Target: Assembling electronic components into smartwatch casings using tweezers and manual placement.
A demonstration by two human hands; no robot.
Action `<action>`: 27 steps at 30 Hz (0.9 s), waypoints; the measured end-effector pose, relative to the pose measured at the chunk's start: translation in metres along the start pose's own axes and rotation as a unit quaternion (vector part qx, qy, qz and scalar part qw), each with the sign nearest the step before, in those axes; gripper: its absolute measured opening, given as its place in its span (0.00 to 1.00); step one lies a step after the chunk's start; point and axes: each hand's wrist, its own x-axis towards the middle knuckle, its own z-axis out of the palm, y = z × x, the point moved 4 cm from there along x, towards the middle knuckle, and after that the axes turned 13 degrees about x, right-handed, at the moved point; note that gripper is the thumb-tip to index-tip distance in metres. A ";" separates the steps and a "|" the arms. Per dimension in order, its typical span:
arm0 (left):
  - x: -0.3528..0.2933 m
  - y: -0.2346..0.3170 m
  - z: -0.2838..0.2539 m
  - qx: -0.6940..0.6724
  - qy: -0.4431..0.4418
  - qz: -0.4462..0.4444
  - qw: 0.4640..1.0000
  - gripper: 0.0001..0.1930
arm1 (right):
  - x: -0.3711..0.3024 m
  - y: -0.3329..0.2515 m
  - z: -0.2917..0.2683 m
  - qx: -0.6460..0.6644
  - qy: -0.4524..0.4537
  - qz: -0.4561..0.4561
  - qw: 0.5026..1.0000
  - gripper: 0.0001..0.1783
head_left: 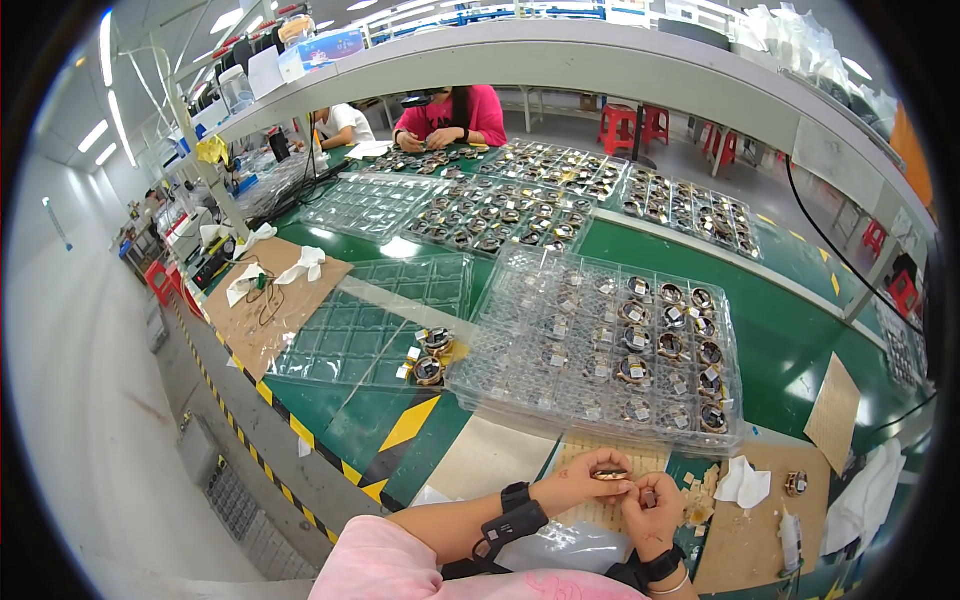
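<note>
My left hand (588, 476) pinches a small round electronic part (610, 475) with a gold-coloured rim, held almost edge-on. Close beside it, my right hand (652, 512) is closed, its fingertips together near the part; a small brownish thing shows at them, too small to name. Both hands are above a beige sheet (592, 512) at the table's near edge. Just beyond them stands a stack of clear plastic trays (520, 330), the top one holding rows of similar round parts (635, 368) on its right side.
Left of the stack lies a clear tray (330, 335) with a few round parts (430, 371). A brown board (740, 545) on the right bears white tissue (743, 483), a small bottle (791, 542) and one round part (796, 483). A shelf beam (560, 50) spans overhead. A co-worker (480, 115) sits opposite.
</note>
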 end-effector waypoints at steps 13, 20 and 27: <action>-0.005 -0.001 0.000 -0.017 0.024 0.003 1.000 0.12 | -0.005 0.005 0.001 -0.015 -0.003 0.015 1.000 0.08; 0.000 0.003 -0.002 0.050 0.062 0.018 0.997 0.15 | -0.002 0.003 0.001 -0.005 0.005 0.057 0.998 0.08; 0.000 0.003 0.001 0.045 0.057 0.015 0.997 0.13 | -0.003 0.007 0.000 -0.010 -0.004 0.044 0.999 0.09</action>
